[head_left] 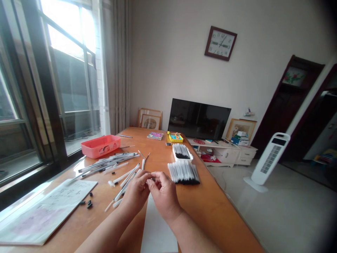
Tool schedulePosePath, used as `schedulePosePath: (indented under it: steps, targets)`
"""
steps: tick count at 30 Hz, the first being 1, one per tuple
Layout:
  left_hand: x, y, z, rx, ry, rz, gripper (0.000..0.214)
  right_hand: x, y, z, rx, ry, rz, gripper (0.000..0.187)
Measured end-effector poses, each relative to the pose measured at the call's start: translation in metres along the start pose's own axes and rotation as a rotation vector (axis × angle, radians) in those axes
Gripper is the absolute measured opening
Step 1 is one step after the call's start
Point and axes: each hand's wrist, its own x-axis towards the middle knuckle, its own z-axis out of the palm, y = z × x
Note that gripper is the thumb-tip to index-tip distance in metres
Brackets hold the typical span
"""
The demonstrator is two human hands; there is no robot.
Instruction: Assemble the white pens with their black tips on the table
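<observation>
My left hand (137, 191) and my right hand (163, 191) meet over the orange wooden table (210, 211), fingertips pinched together on a small dark pen part (153, 179). Loose white pen barrels (126, 177) lie just beyond my left hand, and more are scattered (107, 163) toward the window. A neat stack of finished pens with black ends (183, 172) lies beyond my right hand. Behind it a white tray (182, 151) holds more pens. Small black caps (88, 203) lie to the left of my left forearm.
A pink plastic tray (100, 146) stands at the far left near the window. A printed paper sheet (44, 211) covers the near left corner. A yellow box (175, 137) and a booklet (155, 135) sit at the far end. A white fan heater (267, 158) stands on the floor.
</observation>
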Motion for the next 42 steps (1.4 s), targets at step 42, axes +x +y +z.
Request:
schedulePosePath:
  steps: [42]
  targets:
    - [0.003,-0.063,-0.067,-0.033,0.573,-0.685,0.039,0.029,0.065,-0.048,-0.953,-0.086,0.437,0.014]
